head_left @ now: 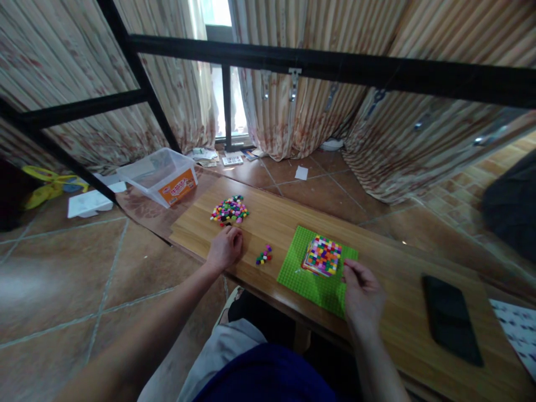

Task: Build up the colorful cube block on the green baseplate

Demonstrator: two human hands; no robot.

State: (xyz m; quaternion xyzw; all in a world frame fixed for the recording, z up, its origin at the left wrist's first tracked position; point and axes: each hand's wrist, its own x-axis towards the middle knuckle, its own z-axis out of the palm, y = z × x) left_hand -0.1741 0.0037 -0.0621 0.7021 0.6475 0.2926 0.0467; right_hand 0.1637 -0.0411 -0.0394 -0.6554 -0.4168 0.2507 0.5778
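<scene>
My left hand (pixel 225 247) rests on the wooden table (pixel 393 262) just below a large heap of small coloured bricks (pixel 229 210), fingers curled together; what they hold, if anything, is hidden. My right hand (pixel 362 293) sits at the right edge of a green baseplate (pixel 312 279), fingers pinched beside a square multicoloured brick block (pixel 322 255) built on the plate. A small cluster of loose bricks (pixel 264 255) lies between the hands.
A black phone (pixel 451 319) lies on the table to the right, with a printed sheet (pixel 519 329) at the far right edge. A clear plastic box (pixel 161 176) stands on the tiled floor at the left. Black metal bars cross in front of curtains.
</scene>
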